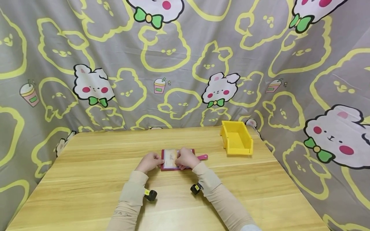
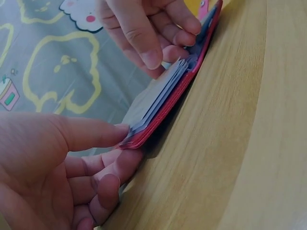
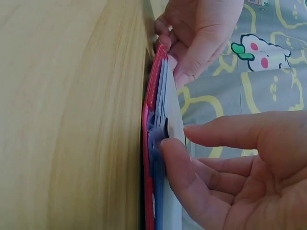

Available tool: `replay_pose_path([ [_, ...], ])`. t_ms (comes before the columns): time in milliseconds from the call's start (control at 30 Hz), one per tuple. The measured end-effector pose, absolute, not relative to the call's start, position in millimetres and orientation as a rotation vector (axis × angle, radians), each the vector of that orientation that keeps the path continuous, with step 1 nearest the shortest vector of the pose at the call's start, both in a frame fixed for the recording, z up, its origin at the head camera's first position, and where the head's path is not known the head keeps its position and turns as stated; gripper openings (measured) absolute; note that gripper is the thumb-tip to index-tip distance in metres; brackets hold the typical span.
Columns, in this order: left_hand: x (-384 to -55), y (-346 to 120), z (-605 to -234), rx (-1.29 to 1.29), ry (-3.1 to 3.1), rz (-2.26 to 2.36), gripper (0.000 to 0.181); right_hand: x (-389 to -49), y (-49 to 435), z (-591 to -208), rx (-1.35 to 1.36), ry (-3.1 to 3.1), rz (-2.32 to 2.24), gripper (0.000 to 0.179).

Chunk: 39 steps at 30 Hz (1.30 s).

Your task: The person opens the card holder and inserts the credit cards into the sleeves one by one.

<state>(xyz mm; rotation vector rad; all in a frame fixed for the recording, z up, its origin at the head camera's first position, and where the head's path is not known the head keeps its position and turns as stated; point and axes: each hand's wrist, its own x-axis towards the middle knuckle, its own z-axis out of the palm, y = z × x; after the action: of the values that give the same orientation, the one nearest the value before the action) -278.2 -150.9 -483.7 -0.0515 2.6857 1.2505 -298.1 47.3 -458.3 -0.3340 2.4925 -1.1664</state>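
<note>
A red card holder [image 1: 170, 169] lies open on the wooden table, its stitched cover edge [image 2: 165, 111] showing in the left wrist view. Clear sleeves [image 3: 158, 139] are bound at its middle, with a pale card [image 1: 170, 158] uppermost on the left side. My left hand [image 1: 149, 162] grips the holder's left edge, thumb on the sleeves and fingers beneath the cover. Over the middle, my right hand [image 1: 186, 158] pinches the pale card's inner edge between thumb and forefinger. A pink snap strap [image 1: 203, 157] sticks out to the right.
Toward the back right of the table [image 1: 86, 179] stands a yellow plastic bin [image 1: 247, 151]. Patterned grey curtain [image 1: 179, 80] hangs behind the table and along its sides. A small black camera [image 1: 151, 195] hangs at the left wrist, another black camera [image 1: 196, 188] at the right.
</note>
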Motion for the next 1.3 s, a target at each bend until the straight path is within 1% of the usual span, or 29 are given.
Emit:
replay_pose_path([
  [200,-277.8,-148.6,-482.2,-0.102,2.657,1.25,0.025,-303.3,59.6,-458.1,-0.302,2.417,-1.244,0.006],
  [433,-276.5,-147.3,-478.7,-0.131,2.651,1.244,0.025,-313.2,93.0,-444.3,-0.206,2.499,-1.328,0.012],
  [700,-277.1,-149.5,-480.3,-0.134,2.653,1.245,0.025,-325.8,144.1,-446.0,-0.141,2.811,-1.161,0.016],
  [900,-277.2,-151.3,-482.3,-0.139,2.646,1.247,0.025,-327.5,165.4,-454.8,-0.073,2.679,-1.219,0.015],
  [1100,-277.2,-149.5,-481.6,-0.134,2.639,1.262,0.024,-327.4,173.9,-462.5,-0.009,2.512,-1.299,0.016],
  [1300,-277.3,-149.7,-482.8,-0.134,2.625,1.277,0.024,-328.2,179.8,-470.9,-0.017,2.324,-1.374,0.016],
])
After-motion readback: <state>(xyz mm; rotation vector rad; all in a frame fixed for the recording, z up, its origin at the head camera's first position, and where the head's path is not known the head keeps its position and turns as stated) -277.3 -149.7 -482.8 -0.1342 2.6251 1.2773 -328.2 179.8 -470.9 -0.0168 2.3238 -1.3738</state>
